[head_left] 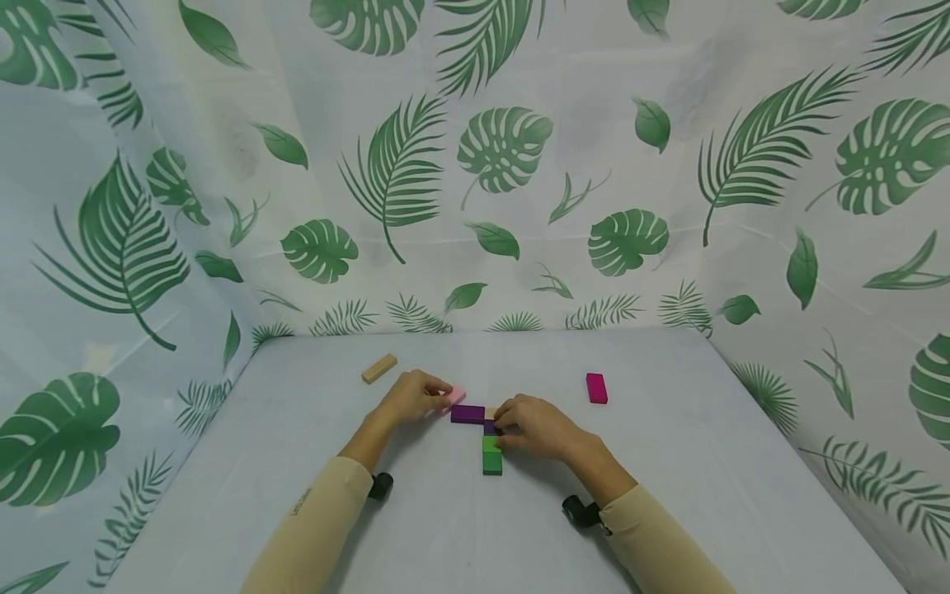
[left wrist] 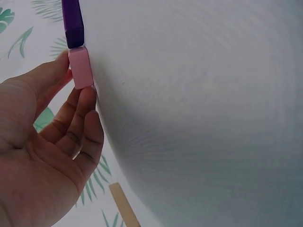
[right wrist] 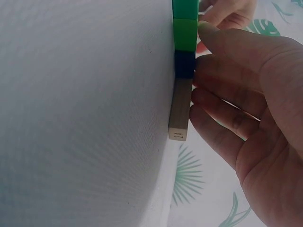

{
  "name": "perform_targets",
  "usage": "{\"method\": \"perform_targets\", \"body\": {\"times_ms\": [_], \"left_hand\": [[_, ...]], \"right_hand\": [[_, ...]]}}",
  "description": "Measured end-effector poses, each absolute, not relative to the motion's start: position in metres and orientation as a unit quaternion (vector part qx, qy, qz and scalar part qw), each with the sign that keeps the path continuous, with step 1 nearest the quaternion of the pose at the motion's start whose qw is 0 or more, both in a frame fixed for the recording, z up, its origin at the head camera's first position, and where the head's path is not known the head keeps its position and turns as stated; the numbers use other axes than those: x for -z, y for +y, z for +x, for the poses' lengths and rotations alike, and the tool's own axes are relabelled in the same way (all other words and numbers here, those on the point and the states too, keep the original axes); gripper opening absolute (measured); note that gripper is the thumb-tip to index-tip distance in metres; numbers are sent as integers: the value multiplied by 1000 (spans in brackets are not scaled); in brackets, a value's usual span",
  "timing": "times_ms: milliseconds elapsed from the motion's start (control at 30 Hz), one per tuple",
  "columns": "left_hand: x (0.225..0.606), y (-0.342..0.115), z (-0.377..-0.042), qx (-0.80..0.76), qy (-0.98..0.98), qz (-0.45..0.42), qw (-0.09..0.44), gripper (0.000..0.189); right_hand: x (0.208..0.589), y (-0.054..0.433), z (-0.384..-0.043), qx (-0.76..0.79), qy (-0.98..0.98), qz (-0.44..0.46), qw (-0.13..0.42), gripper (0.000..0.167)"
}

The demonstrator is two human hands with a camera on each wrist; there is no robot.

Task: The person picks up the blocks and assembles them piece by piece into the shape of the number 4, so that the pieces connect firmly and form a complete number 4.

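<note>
Left hand [head_left: 411, 398] pinches pink block [left wrist: 82, 68] near centre of head view; purple block [head_left: 467, 414] right beside it. Right hand [head_left: 540, 427] right of centre, fingers loosely extended, fingertips against wooden block [right wrist: 180, 104] and dark blue block [right wrist: 185, 64], thumb at light green block [right wrist: 184, 34]. Dark green block [head_left: 492, 462] ends column, lower centre. Farther out on counter [head_left: 430, 528]: pale wooden bar [head_left: 379, 369] left of centre, magenta block [head_left: 597, 388] centre right.

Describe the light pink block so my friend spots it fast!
On the white tabletop, near the middle, find the person's left grip. It pinches the light pink block, next to the dark purple block. Only this one is pale pink.
</note>
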State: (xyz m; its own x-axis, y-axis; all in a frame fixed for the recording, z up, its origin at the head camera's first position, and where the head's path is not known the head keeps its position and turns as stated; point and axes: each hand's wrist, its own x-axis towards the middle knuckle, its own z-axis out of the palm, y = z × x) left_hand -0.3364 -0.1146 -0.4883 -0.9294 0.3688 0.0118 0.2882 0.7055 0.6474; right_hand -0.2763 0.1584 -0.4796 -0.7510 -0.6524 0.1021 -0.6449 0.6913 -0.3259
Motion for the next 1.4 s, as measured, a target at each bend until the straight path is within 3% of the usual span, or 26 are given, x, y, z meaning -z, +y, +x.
{"method": "perform_targets", "body": {"times_ms": [333,467,633,833,1000,1400], "left_hand": [[488,-121,-339,-347,922,166,46,36],[486,-136,-350,-351,925,149,-1,41],[486,-164,-367,-340,933,102,-59,32],[490,-196,-380,-338,939,15,-55,39],[496,-210,-383,-321,946,-10,-41,42],[491,-185,-389,-303,950,64,-45,26]], "right_hand": [[482,158,-278,163,920,-357,9,30],[484,158,-279,160,918,-362,6,30],[485,158,-278,163,918,-362,4,29],[485,158,-278,167,919,-357,8,30],[485,159,-279,165,920,-355,8,29],[482,160,-279,168,922,-348,15,29]]}}
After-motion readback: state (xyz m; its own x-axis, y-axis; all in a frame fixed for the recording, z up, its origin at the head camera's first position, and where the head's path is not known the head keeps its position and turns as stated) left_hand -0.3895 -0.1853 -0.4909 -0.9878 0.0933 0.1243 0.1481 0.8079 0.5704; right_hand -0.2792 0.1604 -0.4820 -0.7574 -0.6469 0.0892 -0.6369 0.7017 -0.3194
